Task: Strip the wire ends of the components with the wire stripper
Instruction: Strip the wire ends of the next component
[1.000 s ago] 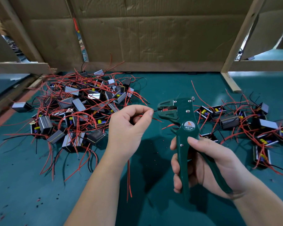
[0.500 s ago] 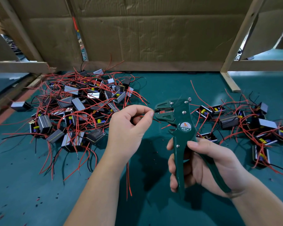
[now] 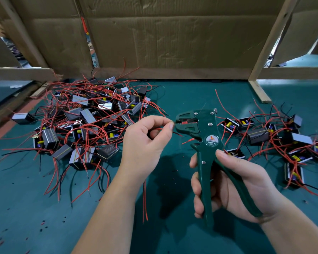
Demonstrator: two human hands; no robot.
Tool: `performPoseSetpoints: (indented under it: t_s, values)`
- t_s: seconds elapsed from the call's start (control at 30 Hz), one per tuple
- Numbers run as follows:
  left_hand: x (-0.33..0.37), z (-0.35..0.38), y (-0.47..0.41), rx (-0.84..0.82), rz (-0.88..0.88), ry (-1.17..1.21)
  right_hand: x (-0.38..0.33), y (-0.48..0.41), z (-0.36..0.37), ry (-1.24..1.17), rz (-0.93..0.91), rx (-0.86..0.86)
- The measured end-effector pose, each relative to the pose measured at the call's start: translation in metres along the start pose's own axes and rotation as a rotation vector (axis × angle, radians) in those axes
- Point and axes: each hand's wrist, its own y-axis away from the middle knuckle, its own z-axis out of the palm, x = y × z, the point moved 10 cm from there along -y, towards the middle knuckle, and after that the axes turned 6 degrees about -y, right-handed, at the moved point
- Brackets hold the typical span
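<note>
Now that my left hand (image 3: 145, 143), pinching a red wire (image 3: 157, 128), has slid its end into the mouth of the wire stripper (image 3: 208, 138), my right hand (image 3: 233, 184) gripping the handles just needs to squeeze, I reckon. Component piles (image 3: 84, 125) sit either side on the table (image 3: 182, 92).

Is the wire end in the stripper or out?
In, it seems: the left hand pinches the red wire with fingertips right against the mouth of the stripper.

My left hand (image 3: 145, 143) sits left of the wire stripper (image 3: 206, 143) in my right hand (image 3: 233, 186); component piles (image 3: 84, 121) flank both
</note>
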Motion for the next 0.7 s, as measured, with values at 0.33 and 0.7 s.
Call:
performPoseSetpoints:
  t_s: [0.33, 0.7]
  values:
    - [-0.001, 0.004, 0.001, -0.023, 0.011, -0.067, -0.001, 0.001, -0.012, 0.028, -0.038, 0.176]
    - [-0.029, 0.02, 0.003, -0.049, -0.241, 0.181, -0.016, -0.007, -0.016, -0.191, -0.224, 0.179]
